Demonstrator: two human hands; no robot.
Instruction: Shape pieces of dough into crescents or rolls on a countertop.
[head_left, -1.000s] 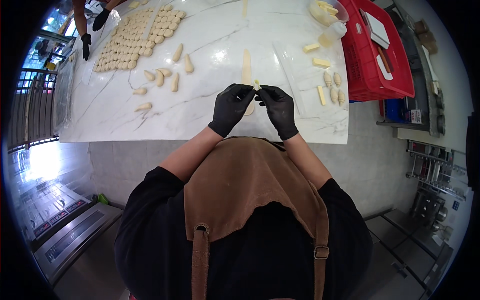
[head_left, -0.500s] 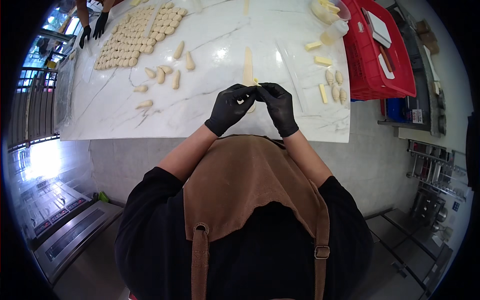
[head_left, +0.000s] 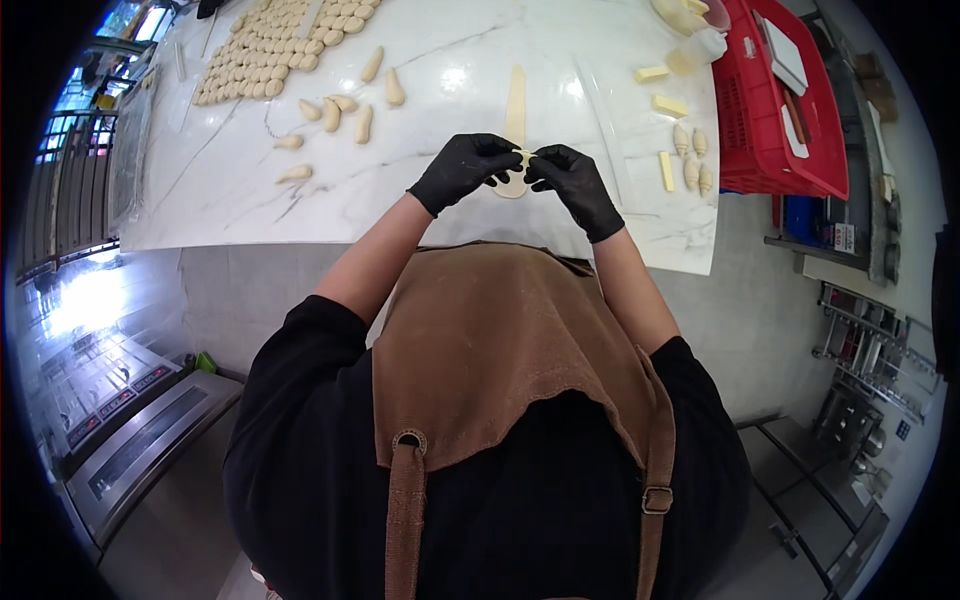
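Note:
A small pale-yellow piece of butter [head_left: 523, 156] is stretched between the fingertips of my two black-gloved hands. My left hand [head_left: 468, 170] pinches one end of it, and my right hand [head_left: 572, 185] grips the other. Beneath them a long, flat tongue of dough [head_left: 516, 105] lies on the marble table, narrow at the far end and rounded at the near end. My fingers partly cover its middle. Off to the right are a stick of butter [head_left: 667, 172] and several rolled dough pieces [head_left: 692, 176].
Several tapered dough pieces [head_left: 363, 124] lie left of my hands, with rows of dough balls [head_left: 270, 50] farther back. A red crate [head_left: 785, 130] stands against the table's right side, near a plastic bottle [head_left: 697, 52]. Another person's gloved hand [head_left: 208, 8] shows at the top left.
My hands have drawn slightly apart, bringing the butter into sight between the fingertips. The view has shifted, and the other person's hands have mostly left it.

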